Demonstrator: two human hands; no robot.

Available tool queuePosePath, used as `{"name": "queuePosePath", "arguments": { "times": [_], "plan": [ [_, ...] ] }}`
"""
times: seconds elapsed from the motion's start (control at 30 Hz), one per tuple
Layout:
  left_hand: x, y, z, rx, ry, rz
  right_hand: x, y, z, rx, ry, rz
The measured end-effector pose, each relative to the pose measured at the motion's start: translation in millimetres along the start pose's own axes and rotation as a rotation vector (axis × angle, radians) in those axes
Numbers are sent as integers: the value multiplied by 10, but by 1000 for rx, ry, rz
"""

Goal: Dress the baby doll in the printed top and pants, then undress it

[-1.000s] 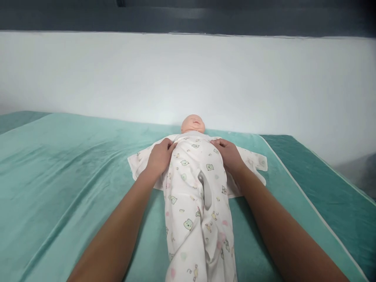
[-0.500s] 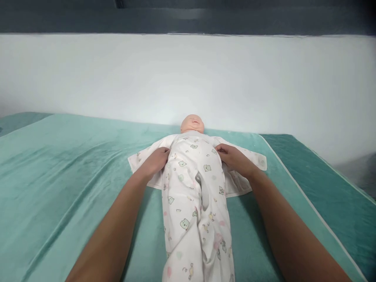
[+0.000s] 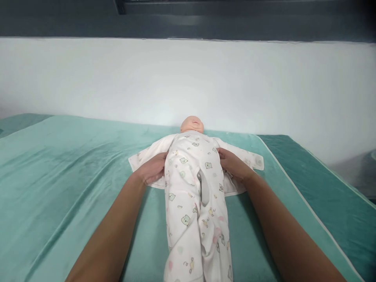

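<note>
A baby doll [image 3: 192, 124] lies on its back, head toward the wall. White trousers [image 3: 190, 211] printed with small animals cover its legs and reach high up its front, with a split at the crotch. Under them, a white baby shirt [image 3: 160, 145] has its sleeves spread to both sides. My left hand [image 3: 152, 167] is closed at the left edge of the trousers, its fingertips hidden against the doll's side. On the opposite side, my right hand [image 3: 233, 164] grips the trousers' edge with thumb and fingers, partly out of sight.
A light green sheet [image 3: 73, 176] with some creases covers the surface below. Darker green cloth [image 3: 323, 184] lies along the right side. Behind the doll's head rises a white wall [image 3: 188, 78] with a dark band [image 3: 188, 19] above it.
My left hand has slid slightly down and tucked in against the doll's side. The right hand has shifted slightly downward at the trousers' edge. The view has tilted up a little.
</note>
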State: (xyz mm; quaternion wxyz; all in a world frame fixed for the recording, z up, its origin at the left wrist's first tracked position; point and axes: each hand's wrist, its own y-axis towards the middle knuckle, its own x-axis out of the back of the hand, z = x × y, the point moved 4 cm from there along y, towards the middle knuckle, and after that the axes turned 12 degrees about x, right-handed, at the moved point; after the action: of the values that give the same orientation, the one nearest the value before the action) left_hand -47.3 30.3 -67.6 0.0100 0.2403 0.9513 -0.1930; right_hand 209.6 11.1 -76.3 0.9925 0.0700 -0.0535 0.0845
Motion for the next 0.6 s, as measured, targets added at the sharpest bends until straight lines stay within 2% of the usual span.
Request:
{"name": "queuePosePath", "arguments": {
  "times": [0.1, 0.33, 0.47, 0.6],
  "plan": [
    [-32, 41, 45, 48, -60, 82, -31, 28, -1, 12, -27, -34],
    [-23, 71, 63, 110, -75, 29, -85, 64, -16, -12, -52, -127],
    [-33, 90, 66, 108, -54, 37, -38, 94, -4, -46, -359, -186],
    [-45, 85, 62, 120, 6, 22, -11, 138, 29, -8, -643, -128]
  ]
}}
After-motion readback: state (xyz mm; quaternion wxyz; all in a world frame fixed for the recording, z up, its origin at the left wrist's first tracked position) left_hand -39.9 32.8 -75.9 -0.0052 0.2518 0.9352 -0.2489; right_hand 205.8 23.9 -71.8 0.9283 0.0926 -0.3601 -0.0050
